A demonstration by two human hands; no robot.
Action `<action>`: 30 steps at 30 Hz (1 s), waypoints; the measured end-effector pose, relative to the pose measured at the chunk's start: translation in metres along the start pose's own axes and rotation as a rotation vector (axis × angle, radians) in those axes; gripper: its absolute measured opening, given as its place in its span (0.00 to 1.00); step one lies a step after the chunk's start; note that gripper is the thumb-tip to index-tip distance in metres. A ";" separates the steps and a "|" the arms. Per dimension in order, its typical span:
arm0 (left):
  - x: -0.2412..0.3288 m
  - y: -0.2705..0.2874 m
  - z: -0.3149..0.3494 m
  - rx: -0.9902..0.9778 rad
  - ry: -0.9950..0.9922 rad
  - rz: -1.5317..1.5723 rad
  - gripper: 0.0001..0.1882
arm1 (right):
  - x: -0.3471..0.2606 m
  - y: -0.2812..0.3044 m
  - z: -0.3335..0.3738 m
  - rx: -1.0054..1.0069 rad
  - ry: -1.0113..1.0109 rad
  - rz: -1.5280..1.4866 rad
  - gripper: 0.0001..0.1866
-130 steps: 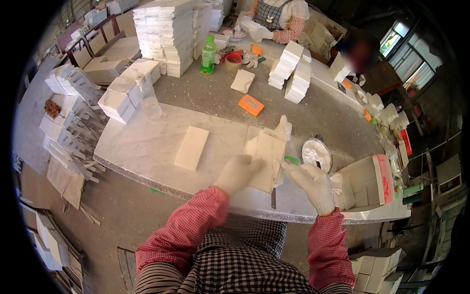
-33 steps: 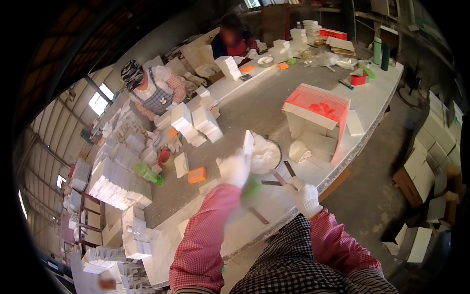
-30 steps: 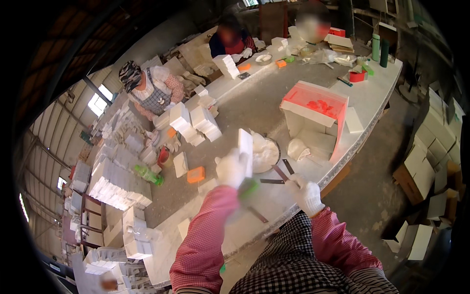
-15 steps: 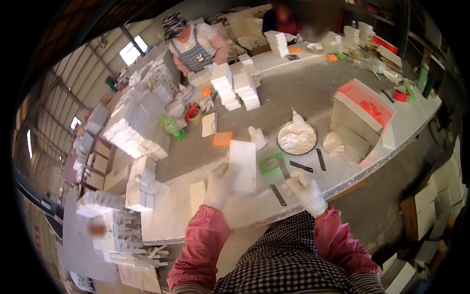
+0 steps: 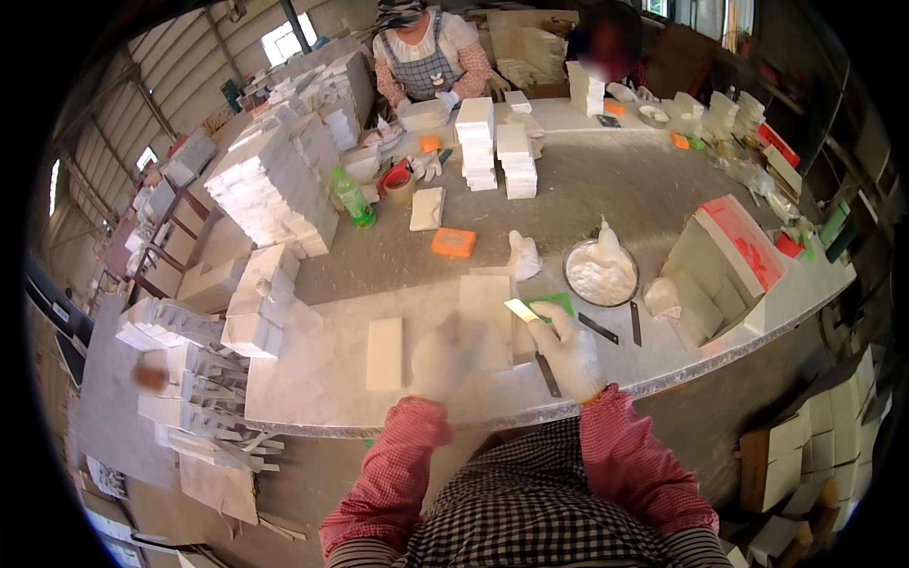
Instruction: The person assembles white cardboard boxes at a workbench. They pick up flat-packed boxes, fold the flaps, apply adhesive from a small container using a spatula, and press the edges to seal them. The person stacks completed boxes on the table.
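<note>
My right hand, in a white glove, grips a thin flat blade whose shiny tip points up and left. It hovers at the right side of a white rectangular tile on the bench. My left hand, also gloved, is smeared by motion between that tile and a smaller cream tile; its fingers do not show clearly. A green block is partly hidden behind my right hand. Near it lie one dark blade, another dark blade and a third blade.
A bowl of white paste holds a white bottle-shaped thing. An open carton stands right, stacked tiles left. An orange block, green bottle and tape roll lie beyond. A co-worker works across the bench.
The white tile, held up beside my left hand before, now lies on the bench. My right hand has raised its blade up and left to the tile. The whole view has shifted.
</note>
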State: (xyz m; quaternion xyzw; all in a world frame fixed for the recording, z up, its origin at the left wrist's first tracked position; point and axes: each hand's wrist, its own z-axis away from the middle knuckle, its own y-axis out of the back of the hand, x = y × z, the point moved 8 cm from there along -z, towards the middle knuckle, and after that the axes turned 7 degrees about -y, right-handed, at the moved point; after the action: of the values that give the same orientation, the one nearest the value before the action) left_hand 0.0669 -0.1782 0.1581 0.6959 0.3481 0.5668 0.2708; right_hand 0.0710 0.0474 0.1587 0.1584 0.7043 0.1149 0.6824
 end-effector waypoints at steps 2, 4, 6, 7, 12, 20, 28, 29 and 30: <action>0.007 0.003 0.003 -0.010 -0.010 -0.038 0.24 | -0.005 -0.002 -0.002 0.002 -0.004 0.056 0.16; 0.010 0.005 0.006 -0.010 -0.013 -0.034 0.25 | -0.011 -0.003 -0.004 0.037 0.071 0.100 0.16; 0.015 0.007 0.007 -0.012 -0.028 -0.090 0.26 | -0.014 -0.006 -0.006 0.109 0.221 0.130 0.16; 0.017 0.009 0.007 -0.014 -0.036 -0.119 0.26 | -0.014 -0.008 -0.007 0.111 0.229 0.153 0.16; 0.021 0.012 0.005 -0.143 0.007 -0.236 0.27 | -0.017 -0.012 -0.011 0.103 0.273 0.256 0.18; -0.001 -0.004 0.004 -0.173 0.072 -0.025 0.28 | -0.020 -0.023 -0.019 0.049 0.258 0.394 0.20; -0.006 -0.011 0.005 -0.136 0.127 0.117 0.27 | -0.019 -0.026 -0.016 0.048 0.266 0.402 0.21; -0.006 -0.011 0.005 -0.153 0.148 0.143 0.28 | -0.019 -0.026 -0.016 0.053 0.275 0.403 0.22; -0.005 -0.011 0.005 -0.169 0.170 0.167 0.29 | -0.020 -0.026 -0.015 0.057 0.286 0.402 0.22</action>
State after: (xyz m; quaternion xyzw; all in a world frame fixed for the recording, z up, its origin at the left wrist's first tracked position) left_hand 0.0697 -0.1758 0.1453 0.6467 0.2616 0.6715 0.2499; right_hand 0.0542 0.0164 0.1676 0.2966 0.7511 0.2496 0.5344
